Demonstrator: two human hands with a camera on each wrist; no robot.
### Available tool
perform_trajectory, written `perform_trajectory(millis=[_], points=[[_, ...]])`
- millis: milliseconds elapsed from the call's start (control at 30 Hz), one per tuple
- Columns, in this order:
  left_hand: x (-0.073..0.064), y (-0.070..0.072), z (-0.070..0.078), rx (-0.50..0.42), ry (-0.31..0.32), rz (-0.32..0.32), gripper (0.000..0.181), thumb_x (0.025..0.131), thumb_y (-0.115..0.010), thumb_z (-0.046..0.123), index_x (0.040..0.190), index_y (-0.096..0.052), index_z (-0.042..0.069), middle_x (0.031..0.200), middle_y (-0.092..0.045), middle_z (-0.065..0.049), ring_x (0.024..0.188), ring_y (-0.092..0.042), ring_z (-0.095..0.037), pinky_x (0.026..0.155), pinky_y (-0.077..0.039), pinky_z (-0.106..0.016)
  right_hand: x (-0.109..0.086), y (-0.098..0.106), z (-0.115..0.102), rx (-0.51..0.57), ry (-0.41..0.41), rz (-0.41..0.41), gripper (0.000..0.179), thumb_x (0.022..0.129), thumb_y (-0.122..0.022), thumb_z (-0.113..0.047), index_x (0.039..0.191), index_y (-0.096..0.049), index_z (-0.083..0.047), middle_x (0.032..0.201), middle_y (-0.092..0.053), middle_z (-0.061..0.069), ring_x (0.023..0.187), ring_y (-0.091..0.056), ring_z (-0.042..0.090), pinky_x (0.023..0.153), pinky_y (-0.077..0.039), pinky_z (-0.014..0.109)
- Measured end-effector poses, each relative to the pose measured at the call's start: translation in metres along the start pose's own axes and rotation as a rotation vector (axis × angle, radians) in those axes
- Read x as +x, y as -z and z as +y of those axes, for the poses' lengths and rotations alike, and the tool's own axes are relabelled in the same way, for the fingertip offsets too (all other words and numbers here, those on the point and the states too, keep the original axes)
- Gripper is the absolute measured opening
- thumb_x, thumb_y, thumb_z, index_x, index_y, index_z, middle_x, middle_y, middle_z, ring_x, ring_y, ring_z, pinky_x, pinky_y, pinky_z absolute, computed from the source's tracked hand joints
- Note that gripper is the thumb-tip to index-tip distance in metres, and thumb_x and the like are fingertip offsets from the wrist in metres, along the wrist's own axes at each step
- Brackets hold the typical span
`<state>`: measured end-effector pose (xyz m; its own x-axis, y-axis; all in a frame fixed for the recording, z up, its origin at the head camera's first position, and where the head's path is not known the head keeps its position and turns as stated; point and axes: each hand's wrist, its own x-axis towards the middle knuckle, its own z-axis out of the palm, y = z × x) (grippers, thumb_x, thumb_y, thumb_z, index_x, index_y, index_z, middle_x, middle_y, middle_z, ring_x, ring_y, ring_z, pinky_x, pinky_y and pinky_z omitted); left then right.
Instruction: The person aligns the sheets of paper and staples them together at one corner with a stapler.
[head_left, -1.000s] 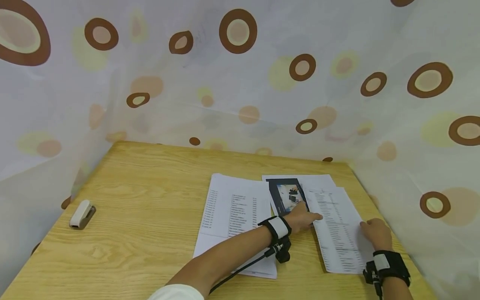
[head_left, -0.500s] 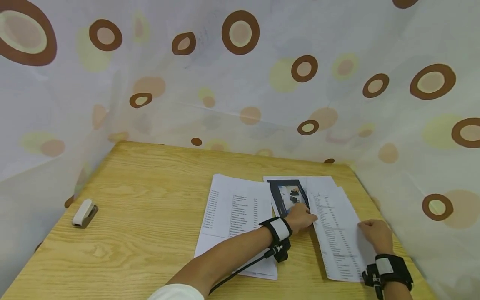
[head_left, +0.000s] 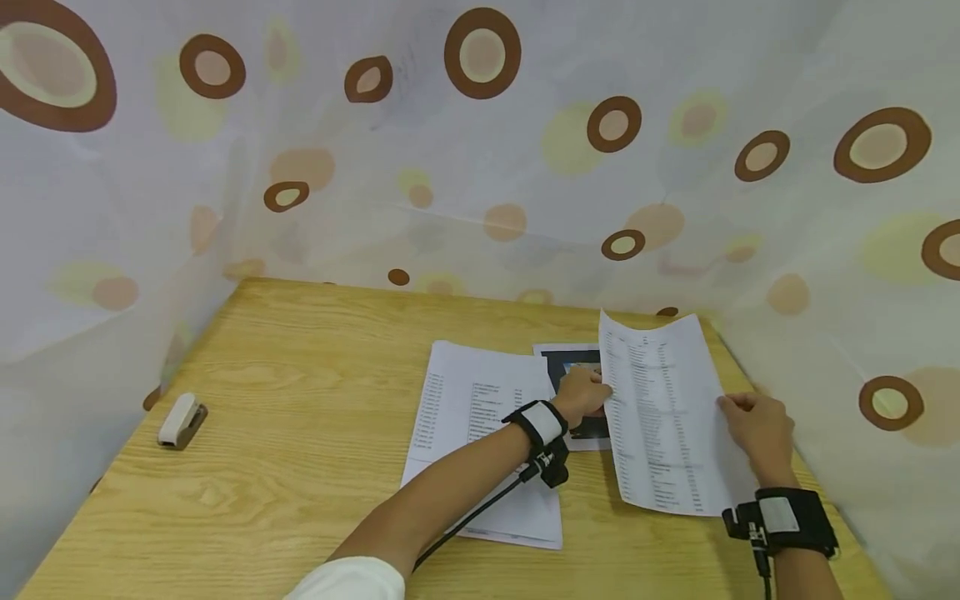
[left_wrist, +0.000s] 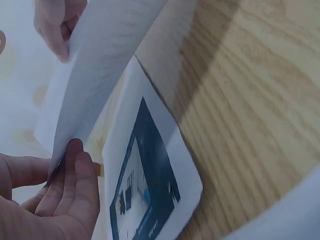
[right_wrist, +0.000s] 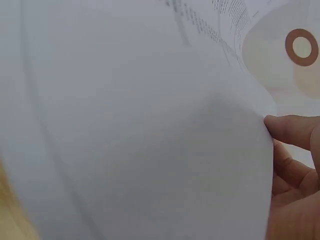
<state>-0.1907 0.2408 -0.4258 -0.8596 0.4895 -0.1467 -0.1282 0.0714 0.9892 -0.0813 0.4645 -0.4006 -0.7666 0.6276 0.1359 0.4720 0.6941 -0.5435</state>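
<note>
A printed sheet of paper (head_left: 660, 417) is held up off the table, its top edge sagging between two hands. My left hand (head_left: 583, 393) pinches its left edge, thumb in front and fingers behind, as the left wrist view shows with the paper (left_wrist: 95, 75) between them. On the opposite edge my right hand (head_left: 759, 429) pinches the sheet between thumb and fingers; in the right wrist view the paper (right_wrist: 150, 125) fills most of the picture. Beneath the raised sheet lies a page with a dark-framed picture (head_left: 592, 429), partly hidden by the left hand and the sheet.
A stack of printed papers (head_left: 487, 383) lies left of the raised sheet, under my left forearm. Far left on the wooden table (head_left: 300, 400) sits a small white and grey stapler (head_left: 182, 421). A patterned curtain (head_left: 420, 167) closes off the back and sides.
Both hands have lifted the printed sheet up from the table, tilting it upright. More of the picture page's lower part now shows beneath it. The left hand has closed on the sheet's edge.
</note>
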Motion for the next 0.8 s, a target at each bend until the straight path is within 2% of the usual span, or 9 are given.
perform_trajectory(millis=[167, 233, 367, 500, 600, 700, 800], points=[[0.006, 0.015, 0.001, 0.07, 0.022, 0.031, 0.02, 0.095, -0.06, 0.001, 0.084, -0.074, -0.007, 0.076, -0.067, -0.009, 0.06, -0.06, -0.017, 0.059, -0.052, -0.03, 0.001, 0.003, -0.013, 0.007, -0.003, 0.026, 0.038, 0.1, -0.058, -0.02, 0.114, -0.064, 0.015, 0.102, -0.064, 0.03, 0.084, -0.058, 0.037, 0.058, -0.039, 0.034], [0.008, 0.021, 0.0, 0.085, 0.026, 0.059, 0.021, 0.095, -0.061, 0.002, 0.078, -0.072, -0.003, 0.071, -0.064, -0.006, 0.056, -0.056, -0.015, 0.057, -0.05, -0.03, 0.0, 0.002, -0.017, 0.017, -0.012, 0.025, 0.039, 0.1, -0.058, -0.021, 0.116, -0.065, 0.013, 0.103, -0.065, 0.029, 0.085, -0.058, 0.037, 0.059, -0.04, 0.033], [0.013, 0.031, -0.001, 0.069, 0.03, 0.067, 0.037, 0.096, -0.06, 0.004, 0.06, -0.055, 0.006, 0.057, -0.046, 0.001, 0.049, -0.045, -0.013, 0.054, -0.043, -0.029, -0.001, 0.0, -0.026, 0.034, -0.008, 0.027, 0.04, 0.101, -0.058, -0.023, 0.118, -0.064, 0.013, 0.105, -0.064, 0.029, 0.085, -0.059, 0.036, 0.058, -0.042, 0.032], [0.016, 0.042, -0.001, 0.087, -0.011, 0.067, 0.042, 0.095, -0.058, 0.003, 0.055, -0.046, 0.009, 0.053, -0.037, 0.003, 0.047, -0.04, -0.011, 0.05, -0.036, -0.025, -0.002, 0.0, -0.034, 0.053, 0.006, 0.025, 0.041, 0.101, -0.057, -0.023, 0.119, -0.064, 0.013, 0.106, -0.064, 0.03, 0.085, -0.06, 0.037, 0.057, -0.042, 0.03], [0.015, 0.05, 0.001, 0.111, -0.033, 0.08, 0.04, 0.094, -0.058, 0.003, 0.055, -0.05, 0.008, 0.052, -0.039, 0.003, 0.047, -0.039, -0.011, 0.046, -0.033, -0.023, -0.003, 0.0, -0.039, 0.075, 0.005, 0.013, 0.042, 0.101, -0.057, -0.025, 0.12, -0.063, 0.013, 0.108, -0.064, 0.03, 0.088, -0.06, 0.038, 0.06, -0.042, 0.032], [0.012, 0.058, 0.002, 0.115, -0.03, 0.087, 0.031, 0.095, -0.06, 0.005, 0.064, -0.063, 0.003, 0.06, -0.05, 0.002, 0.053, -0.047, -0.01, 0.049, -0.038, -0.022, -0.004, -0.001, -0.042, 0.095, 0.001, 0.004, 0.043, 0.101, -0.057, -0.025, 0.121, -0.063, 0.012, 0.109, -0.063, 0.03, 0.089, -0.06, 0.037, 0.061, -0.042, 0.031], [0.01, 0.066, 0.004, 0.096, -0.03, 0.09, 0.018, 0.095, -0.061, 0.007, 0.088, -0.076, 0.0, 0.084, -0.066, -0.001, 0.069, -0.06, -0.011, 0.059, -0.048, -0.024, -0.004, -0.004, -0.045, 0.112, -0.003, 0.005, 0.043, 0.101, -0.058, -0.025, 0.121, -0.063, 0.012, 0.11, -0.063, 0.03, 0.089, -0.059, 0.035, 0.061, -0.042, 0.028]])
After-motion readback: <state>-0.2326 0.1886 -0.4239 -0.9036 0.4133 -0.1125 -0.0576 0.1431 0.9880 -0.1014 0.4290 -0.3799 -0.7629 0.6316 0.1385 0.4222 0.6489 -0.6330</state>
